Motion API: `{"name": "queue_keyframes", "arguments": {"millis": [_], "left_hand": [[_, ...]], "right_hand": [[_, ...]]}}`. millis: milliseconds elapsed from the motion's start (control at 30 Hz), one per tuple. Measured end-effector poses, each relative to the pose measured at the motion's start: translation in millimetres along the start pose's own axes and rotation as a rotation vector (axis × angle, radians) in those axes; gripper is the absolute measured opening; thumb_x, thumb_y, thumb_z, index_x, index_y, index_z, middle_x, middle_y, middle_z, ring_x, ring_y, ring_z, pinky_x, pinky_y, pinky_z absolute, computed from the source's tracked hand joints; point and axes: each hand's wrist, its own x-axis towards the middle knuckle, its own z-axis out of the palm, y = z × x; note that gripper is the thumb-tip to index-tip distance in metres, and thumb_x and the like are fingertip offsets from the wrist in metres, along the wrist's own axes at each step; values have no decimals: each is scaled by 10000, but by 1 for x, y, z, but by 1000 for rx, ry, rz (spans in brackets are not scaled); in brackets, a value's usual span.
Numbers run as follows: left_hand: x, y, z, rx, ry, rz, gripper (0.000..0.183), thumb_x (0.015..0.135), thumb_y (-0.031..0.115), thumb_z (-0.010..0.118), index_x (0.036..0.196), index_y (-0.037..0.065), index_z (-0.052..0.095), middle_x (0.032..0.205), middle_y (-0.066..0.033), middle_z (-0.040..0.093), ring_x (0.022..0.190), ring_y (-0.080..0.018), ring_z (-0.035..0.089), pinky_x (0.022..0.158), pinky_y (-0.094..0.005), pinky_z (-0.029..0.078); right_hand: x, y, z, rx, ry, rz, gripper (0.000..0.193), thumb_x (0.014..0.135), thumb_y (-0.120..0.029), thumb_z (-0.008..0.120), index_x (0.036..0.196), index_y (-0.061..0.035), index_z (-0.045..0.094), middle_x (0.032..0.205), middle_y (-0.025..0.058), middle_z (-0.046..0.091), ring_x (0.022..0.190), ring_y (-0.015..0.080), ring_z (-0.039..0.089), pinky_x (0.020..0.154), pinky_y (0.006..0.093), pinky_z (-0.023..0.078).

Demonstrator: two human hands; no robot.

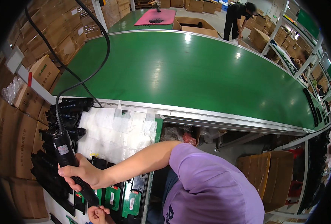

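My right hand [84,172] is wrapped round a black corded electric screwdriver [65,149], which slants down over the work surface with its lower end nearest me. Close by that end is my left hand [98,214], partly cut off by the lower edge, its fingers pinched together; what they hold is too small to make out. Beside the tool lie green circuit boards [132,204] seated in black plastic parts [138,183]. My forearm and the screwdriver cover some of these. More long black plastic housings [53,181] are piled along the left.
White sheeting [115,128] covers the bench beyond my hands. A green conveyor belt [150,71] crosses ahead, behind a metal rail. The tool's black cable [108,44] loops overhead. Stacked cartons [25,134] stand left; an open carton [275,177] sits right. Another person [237,20] bends over far off.
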Motion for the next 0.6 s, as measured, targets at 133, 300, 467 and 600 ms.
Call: {"name": "queue_keyframes", "arguments": {"millis": [133, 300, 467, 600], "left_hand": [[1, -1, -1, -31, -23, 5, 211, 786, 47, 677, 949, 2, 550, 730, -38, 510, 740, -171, 532, 643, -263, 458], [1, -1, -3, -36, -64, 7, 243, 780, 63, 688, 968, 9, 545, 743, -39, 509, 750, -172, 532, 652, -257, 453], [1, 2, 15, -10, 28, 71, 243, 878, 200, 588, 1009, 3, 532, 769, -40, 516, 744, -161, 533, 650, -239, 446], [8, 7, 11, -53, 269, 94, 240, 920, 236, 510, 941, -2, 531, 743, -38, 511, 668, -126, 499, 575, -217, 416]], "right_hand": [[0, 1, 0, 23, -4, 0, 221, 799, -212, 611, 805, -44, 468, 520, 46, 458, 348, 125, 427, 354, 250, 351], [1, 0, 1, 42, 56, -17, 281, 793, -248, 610, 666, -43, 464, 496, 58, 467, 331, 148, 445, 336, 267, 361], [6, 4, -6, 80, 37, 20, 222, 807, -217, 607, 817, -41, 472, 514, 51, 465, 342, 127, 431, 344, 254, 354], [12, -13, -6, 38, 58, -87, 329, 786, -275, 618, 630, -48, 439, 477, 53, 454, 325, 140, 436, 325, 267, 367]]}}
